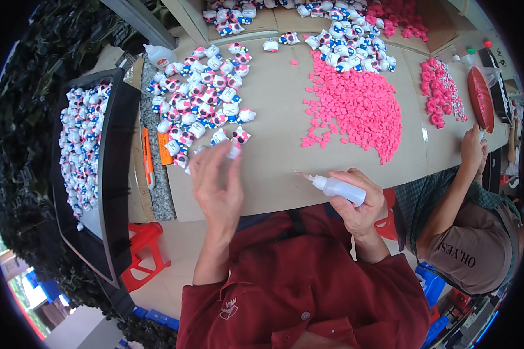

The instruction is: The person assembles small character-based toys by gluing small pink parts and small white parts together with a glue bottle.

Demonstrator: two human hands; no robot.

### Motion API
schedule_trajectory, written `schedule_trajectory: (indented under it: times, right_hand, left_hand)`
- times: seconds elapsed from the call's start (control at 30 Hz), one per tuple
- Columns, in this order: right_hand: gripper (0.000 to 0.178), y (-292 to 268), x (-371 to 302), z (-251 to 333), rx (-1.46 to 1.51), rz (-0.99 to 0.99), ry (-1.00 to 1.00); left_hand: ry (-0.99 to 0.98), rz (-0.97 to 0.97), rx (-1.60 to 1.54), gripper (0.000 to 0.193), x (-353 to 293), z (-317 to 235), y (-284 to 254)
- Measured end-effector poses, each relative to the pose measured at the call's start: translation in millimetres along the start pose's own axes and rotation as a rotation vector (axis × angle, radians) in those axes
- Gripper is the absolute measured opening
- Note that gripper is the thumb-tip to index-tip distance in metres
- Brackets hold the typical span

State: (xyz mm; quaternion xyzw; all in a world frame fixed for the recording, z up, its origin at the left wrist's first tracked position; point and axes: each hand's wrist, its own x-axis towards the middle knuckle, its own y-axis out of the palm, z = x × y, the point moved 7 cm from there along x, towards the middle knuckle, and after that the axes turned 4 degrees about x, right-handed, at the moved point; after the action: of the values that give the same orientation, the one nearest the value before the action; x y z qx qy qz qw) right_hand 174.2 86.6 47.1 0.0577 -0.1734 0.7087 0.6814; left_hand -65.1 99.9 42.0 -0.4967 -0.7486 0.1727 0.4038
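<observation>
My left hand is at the near edge of a spread of small white cat-like figurines with pink and blue parts. Its fingertips hold a small white figurine, partly hidden by the fingers. Just beyond them another figurine lies on the table. My right hand is wrapped round a translucent squeeze bottle with a thin needle tip, which points left and slightly away from me above the table. Farther off, right of centre, a broad heap of small pink pieces is spread out.
A black tray of figurines stands at the left, near an orange cutter knife and a white bottle. More figurines are heaped at the back. On the right, a co-worker sits near a red dish.
</observation>
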Motion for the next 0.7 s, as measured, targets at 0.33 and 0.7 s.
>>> schedule_trajectory:
  times: [0.33, 0.7]
  right_hand:
    - [0.035, -5, 2, -5, -0.008, 0.002, -0.005]
    - [0.037, -20, 3, -3, 0.010, -0.071, -0.034]
  left_hand:
    - [0.082, -0.112, 0.099, 0.024, 75, -2, -9]
    - [0.450, 0.414, 0.271, 0.028, 173, -25, 141]
